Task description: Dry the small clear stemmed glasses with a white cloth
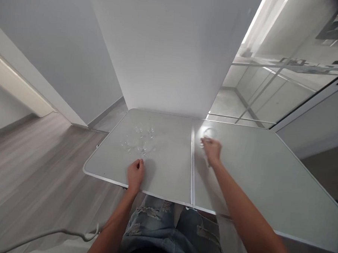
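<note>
While the left hand [135, 172] is resting curled and empty near the clear glasses [142, 140], the right hand [213, 149] is closing its grip on a glass [209, 133] right of the desk [267, 175] seam, apparently upright; lifting needs steady fingers.

Pale grey folding bench [167, 171] w/ metal rim, split by a centre seam. Left half: cluster of small clear glass pieces [140, 142], loosely ringed. Right half, near seam: clear round glass [210, 133], blurred, details unclear.
</note>
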A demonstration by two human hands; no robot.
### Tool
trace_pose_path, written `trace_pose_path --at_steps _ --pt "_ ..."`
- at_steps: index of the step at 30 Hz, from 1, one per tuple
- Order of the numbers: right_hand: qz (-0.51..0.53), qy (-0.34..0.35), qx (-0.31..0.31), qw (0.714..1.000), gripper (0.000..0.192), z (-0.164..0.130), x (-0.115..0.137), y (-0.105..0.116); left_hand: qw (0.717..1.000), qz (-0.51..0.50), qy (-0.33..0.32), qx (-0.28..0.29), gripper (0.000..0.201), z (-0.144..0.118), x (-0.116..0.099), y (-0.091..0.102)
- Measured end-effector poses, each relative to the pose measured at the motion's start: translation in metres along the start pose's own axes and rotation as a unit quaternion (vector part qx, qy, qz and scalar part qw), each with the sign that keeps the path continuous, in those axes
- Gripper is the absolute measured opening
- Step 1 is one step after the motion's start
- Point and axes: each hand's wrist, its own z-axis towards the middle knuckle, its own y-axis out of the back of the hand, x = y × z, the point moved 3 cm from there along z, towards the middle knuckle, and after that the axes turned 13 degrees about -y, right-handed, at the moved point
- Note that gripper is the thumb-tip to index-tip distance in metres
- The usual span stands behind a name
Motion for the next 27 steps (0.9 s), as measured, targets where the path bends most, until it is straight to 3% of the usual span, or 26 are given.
trace_pose_path --at_steps 3,5,9,14,21,24,27 --pt "0.055 0.026 0.138 0.989 0.044 -0.064 0.032 -0.087 1.000 -0.028 -0.003 -0.002 0.044 -0.001 0.002 0.001" --pt "0.045 0.029 0.191 0.980 0.042 -0.094 0.046 -0.134 0.999 -0.046 -0.002 -0.006 0.044 -0.003 0.002 0.002" --pt "0.022 0.054 0.237 0.970 0.032 -0.122 0.061 -0.187 0.998 -0.061 0.002 -0.011 0.043 -0.006 0.001 0.004" --pt "-0.033 0.108 0.234 0.966 0.023 -0.134 0.066 -0.210 0.998 -0.055 -0.002 -0.002 0.043 -0.007 0.004 0.003" --pt "-0.046 0.110 0.223 0.968 0.011 -0.141 0.074 -0.227 0.997 -0.073 0.000 -0.006 0.043 -0.007 0.004 0.002" --pt "-0.052 0.104 0.236 0.965 0.019 -0.138 0.076 -0.220 0.998 -0.066 -0.004 -0.002 0.043 -0.006 0.003 0.003" --pt "-0.035 0.073 0.254 0.964 0.037 -0.137 0.069 -0.189 0.998 -0.061 -0.008 -0.016 0.044 -0.009 0.002 0.009"
